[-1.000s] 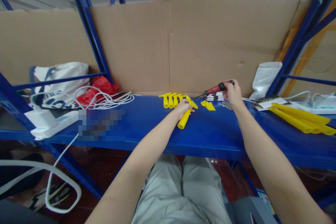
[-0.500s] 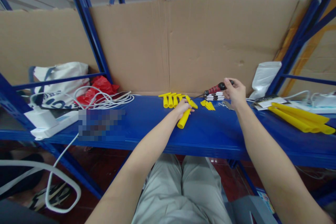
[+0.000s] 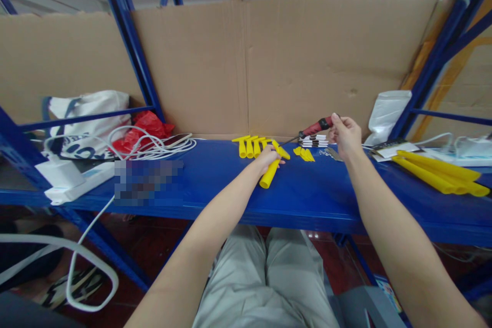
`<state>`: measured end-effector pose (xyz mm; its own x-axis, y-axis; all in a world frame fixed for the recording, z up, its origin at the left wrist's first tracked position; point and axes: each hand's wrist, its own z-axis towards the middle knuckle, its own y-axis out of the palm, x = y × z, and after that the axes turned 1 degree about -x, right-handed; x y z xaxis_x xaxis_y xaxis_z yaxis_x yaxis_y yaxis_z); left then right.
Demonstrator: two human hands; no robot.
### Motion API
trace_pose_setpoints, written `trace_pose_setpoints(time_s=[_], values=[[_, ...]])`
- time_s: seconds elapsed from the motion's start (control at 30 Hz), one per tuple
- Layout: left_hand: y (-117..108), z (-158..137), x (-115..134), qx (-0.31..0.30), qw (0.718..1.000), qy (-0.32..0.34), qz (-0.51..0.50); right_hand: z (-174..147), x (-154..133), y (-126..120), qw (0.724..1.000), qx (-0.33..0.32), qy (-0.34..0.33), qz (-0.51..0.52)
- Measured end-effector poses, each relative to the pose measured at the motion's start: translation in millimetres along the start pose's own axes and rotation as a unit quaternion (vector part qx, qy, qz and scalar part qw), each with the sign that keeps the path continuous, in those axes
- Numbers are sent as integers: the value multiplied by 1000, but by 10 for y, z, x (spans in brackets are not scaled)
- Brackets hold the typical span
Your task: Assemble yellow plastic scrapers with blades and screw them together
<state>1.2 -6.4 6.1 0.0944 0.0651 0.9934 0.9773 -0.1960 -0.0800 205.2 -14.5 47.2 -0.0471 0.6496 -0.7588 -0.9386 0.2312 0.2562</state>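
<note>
My left hand [image 3: 268,159] is closed around a yellow tube [image 3: 270,174] with a flat yellow fin-like piece [image 3: 283,151] at its far end. My right hand [image 3: 346,136] pinches the handle end of a red and black screwdriver [image 3: 315,127]. Its shaft slants down to the left, and the tip meets or lies close to the fin-like piece; I cannot tell which. Several similar yellow tubes [image 3: 249,149] with flat tops stand in a row behind my left hand. Small yellow pieces [image 3: 305,154] lie between my hands, and tiny light bits [image 3: 326,152] are scattered near my right hand.
Several long yellow tubes [image 3: 442,177] lie at the right on the blue shelf [image 3: 215,184]. White and dark sticks [image 3: 313,141] are stacked behind. A power strip [image 3: 82,184], coiled white cables [image 3: 154,146], a red bag [image 3: 144,128] and a cloth bag [image 3: 96,113] sit left. Cardboard [image 3: 292,61] walls the back.
The screwdriver's handle has turned slightly in my right hand, whose fingers have shifted a little. My left hand and the yellow tube stay in place.
</note>
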Motion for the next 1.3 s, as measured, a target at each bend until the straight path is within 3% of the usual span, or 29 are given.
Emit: trace_pose_setpoints(time_s=[0.27,0.57,0.77,0.9,1.3], values=[[-14,-22,33,-12,1000,0,25,13,25,-5,1000,-11,8,2],[-8,-27,23,-2,1000,4,18,-20,-68,-2,994,-78,60,37],[-8,7,2,4,1000,4,13,-18,-36,5,996,-54,53,54],[-4,14,-3,5,1000,5,17,-17,-35,3,994,-30,82,66],[-1,-24,32,5,1000,4,25,-59,-107,16,988,-80,100,87]])
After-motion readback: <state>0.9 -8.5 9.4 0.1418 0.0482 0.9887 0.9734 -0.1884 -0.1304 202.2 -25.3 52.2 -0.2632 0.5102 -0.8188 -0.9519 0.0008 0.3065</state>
